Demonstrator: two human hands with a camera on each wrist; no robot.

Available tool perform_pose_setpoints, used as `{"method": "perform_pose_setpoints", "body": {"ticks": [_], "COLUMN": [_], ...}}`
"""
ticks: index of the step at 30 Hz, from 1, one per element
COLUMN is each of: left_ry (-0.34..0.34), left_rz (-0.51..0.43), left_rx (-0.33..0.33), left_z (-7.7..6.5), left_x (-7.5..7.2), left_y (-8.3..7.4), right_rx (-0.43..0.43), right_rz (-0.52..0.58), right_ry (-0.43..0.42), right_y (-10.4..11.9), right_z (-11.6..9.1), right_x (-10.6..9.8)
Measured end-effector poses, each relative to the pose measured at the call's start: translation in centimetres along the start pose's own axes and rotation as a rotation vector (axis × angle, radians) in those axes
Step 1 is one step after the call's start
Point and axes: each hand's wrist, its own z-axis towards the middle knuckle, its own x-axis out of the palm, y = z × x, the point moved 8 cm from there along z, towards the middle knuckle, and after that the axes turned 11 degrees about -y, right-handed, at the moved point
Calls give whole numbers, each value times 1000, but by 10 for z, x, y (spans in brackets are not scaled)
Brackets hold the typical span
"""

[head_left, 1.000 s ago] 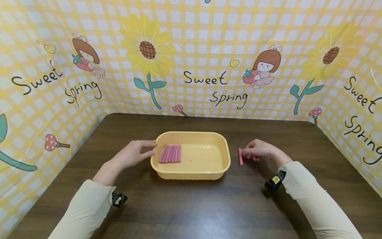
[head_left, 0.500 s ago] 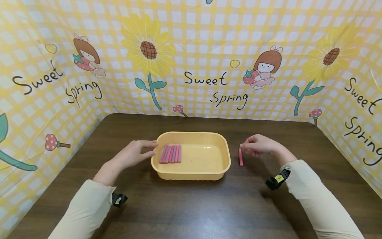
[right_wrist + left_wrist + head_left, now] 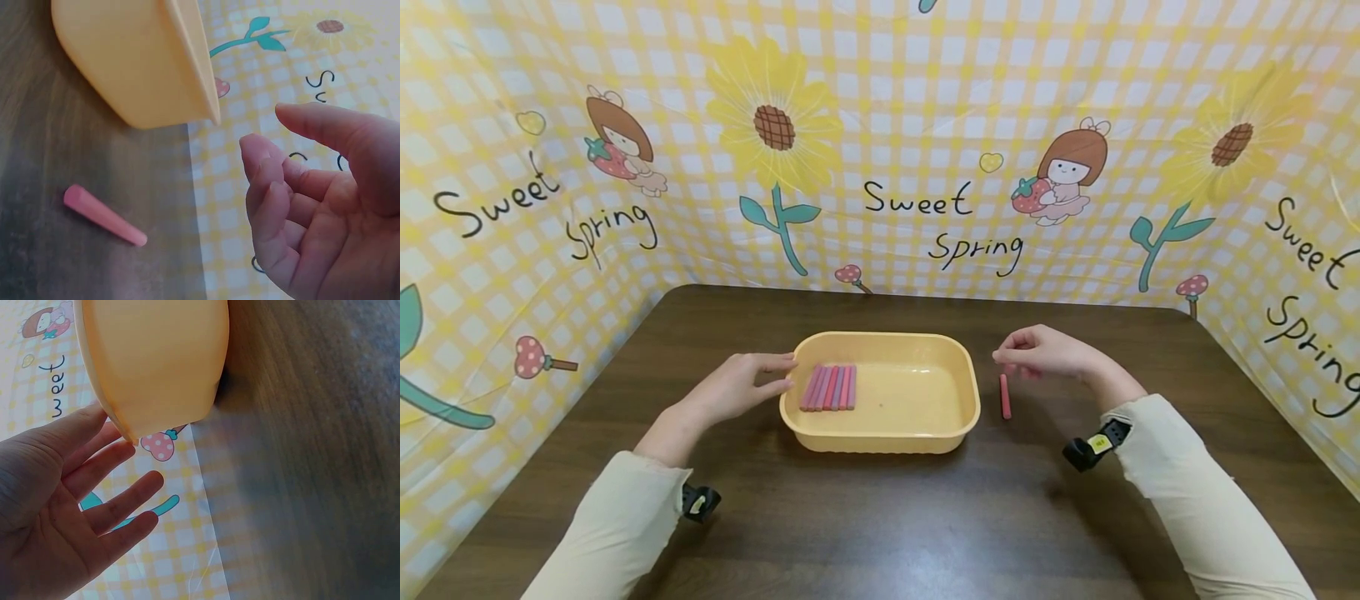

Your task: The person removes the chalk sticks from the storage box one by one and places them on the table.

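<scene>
In the head view, my left hand touches the left rim of a yellow plastic basin, its fingers and thumb stretched out against the edge. Several pink and purple sticks, shaped like chalk, lie side by side at the left end inside the basin. To the basin's right, a single pink stick lies on the table. Just above and behind that stick hovers my right hand. The right wrist view shows its thumb and fingertips apart, fingers loosely bent, with nothing held.
The brown wooden table spreads in front of the basin. A yellow checked cloth with printed sunflowers surrounds the table's back and sides. Each wrist carries a black camera, such as the right wrist camera.
My right hand has let go of the pink stick and risen away from it, toward the back of the table. The left hand stays at the basin's rim.
</scene>
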Motion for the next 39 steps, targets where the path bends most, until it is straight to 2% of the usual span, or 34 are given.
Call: {"method": "perform_pose_setpoints", "body": {"ticks": [21, 39], "left_ry": [6, -12], "left_rz": [2, 9], "left_rx": [-5, 14], "left_z": [-1, 0], "left_x": [1, 0], "left_y": [1, -1], "right_rx": [-83, -84], "right_rz": [-39, -70], "right_ry": [38, 87], "right_y": [44, 77], "right_z": [10, 33], "right_x": [9, 31]}}
